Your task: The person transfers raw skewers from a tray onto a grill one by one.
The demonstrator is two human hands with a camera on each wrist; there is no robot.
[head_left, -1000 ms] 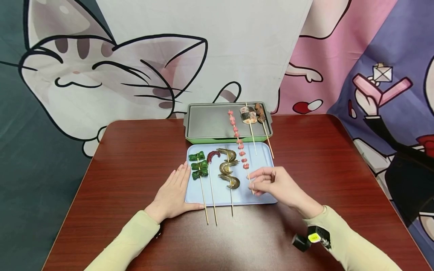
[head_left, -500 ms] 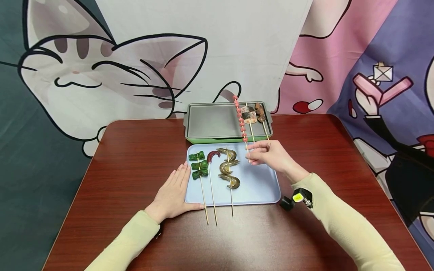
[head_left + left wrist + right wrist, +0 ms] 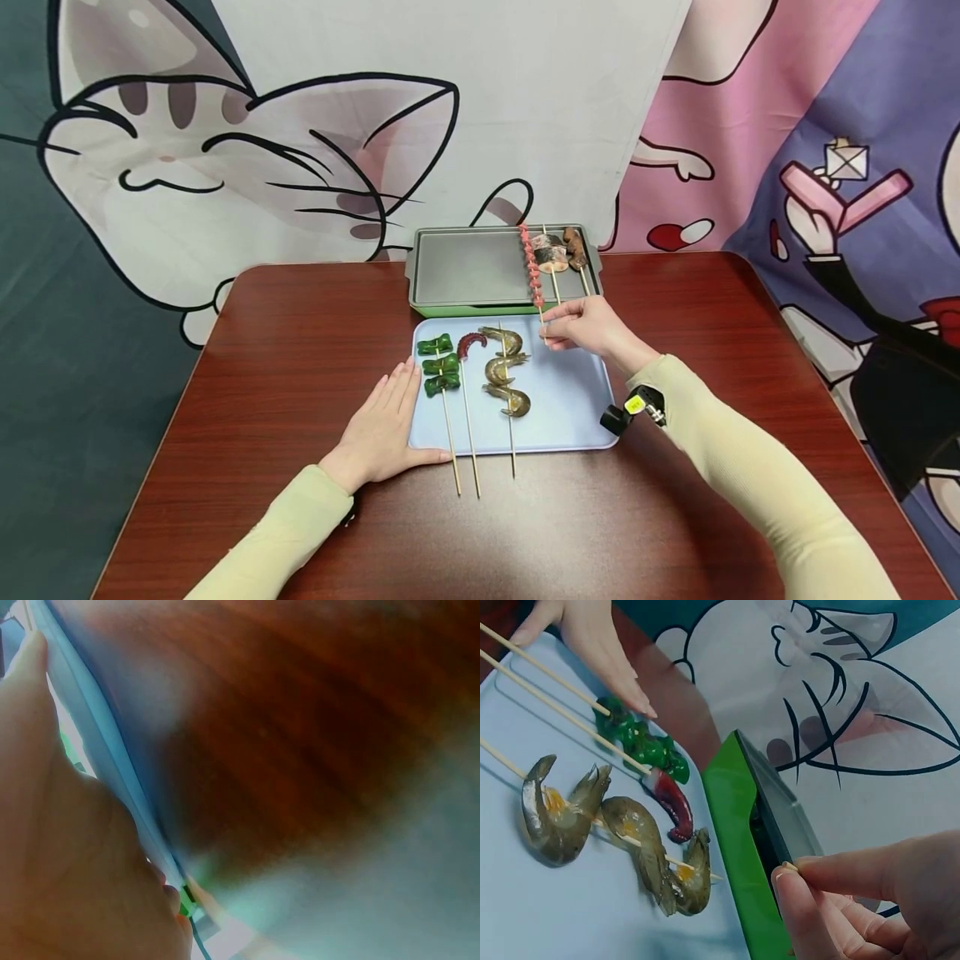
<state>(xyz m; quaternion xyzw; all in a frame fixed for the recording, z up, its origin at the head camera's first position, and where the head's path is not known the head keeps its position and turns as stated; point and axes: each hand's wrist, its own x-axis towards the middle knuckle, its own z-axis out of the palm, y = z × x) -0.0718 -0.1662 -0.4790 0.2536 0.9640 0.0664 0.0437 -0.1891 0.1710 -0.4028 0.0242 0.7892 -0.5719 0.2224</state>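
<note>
My right hand (image 3: pixel 592 327) pinches the stick end of a skewer of small pink meat pieces (image 3: pixel 531 265), which lies along the grey griddle plate (image 3: pixel 468 265). In the right wrist view, thumb and forefinger meet on the stick's tip. With its fingers straight, my left hand (image 3: pixel 382 429) rests against the left edge of the light-blue tray (image 3: pixel 566 417), thumb at the front corner. On that tray lie a green pepper skewer (image 3: pixel 441 367), a dark red octopus tentacle skewer (image 3: pixel 469 343) and a shrimp skewer (image 3: pixel 506 372). The left wrist view is blurred, showing the hand along the tray edge.
Right of the pink skewer, a fish-piece skewer (image 3: pixel 550 254) and a brown meat skewer (image 3: pixel 575 250) lie on the griddle. Its green base (image 3: pixel 487 311) stands just behind the tray on the reddish-brown table (image 3: pixel 300 350). A printed cloth (image 3: pixel 337 150) hangs behind.
My right hand has moved forward with the pink meat skewer, from above the tray to the griddle, and lowered it beside the fish skewer. The left hand has stayed in place.
</note>
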